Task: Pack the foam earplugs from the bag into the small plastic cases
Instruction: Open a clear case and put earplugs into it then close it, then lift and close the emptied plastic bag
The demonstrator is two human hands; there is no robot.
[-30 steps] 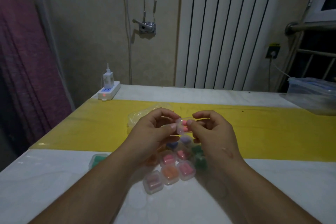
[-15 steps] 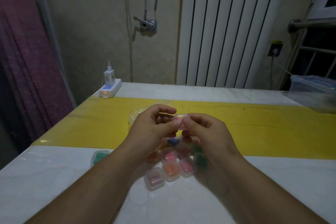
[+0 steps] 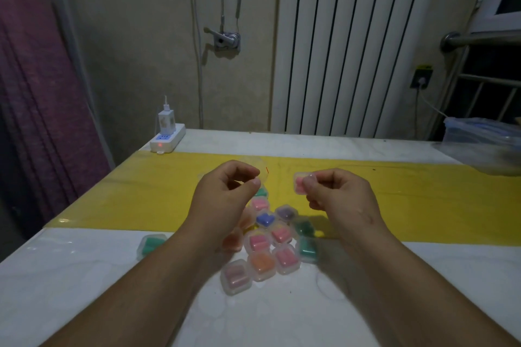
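Observation:
My right hand (image 3: 337,197) pinches a small clear plastic case (image 3: 300,186) with pink earplugs inside, held above the yellow strip. My left hand (image 3: 225,194) hovers to the left of it with fingers curled and thumb near the forefinger, holding nothing that I can see. Behind the left hand lies the clear plastic bag (image 3: 260,167), mostly hidden. Below both hands sits a cluster of several filled cases (image 3: 270,245) in pink, orange, blue, purple and green. One green case (image 3: 150,245) lies apart at the left.
A white table with a yellow strip (image 3: 141,191) across it. A power strip with a charger (image 3: 167,136) sits at the far left corner. A clear plastic container (image 3: 485,144) stands at the far right edge. A radiator and wall stand behind the table.
My hands, which were together on the pink case, have moved apart. The right hand keeps the case and has shifted right; the left hand has let go.

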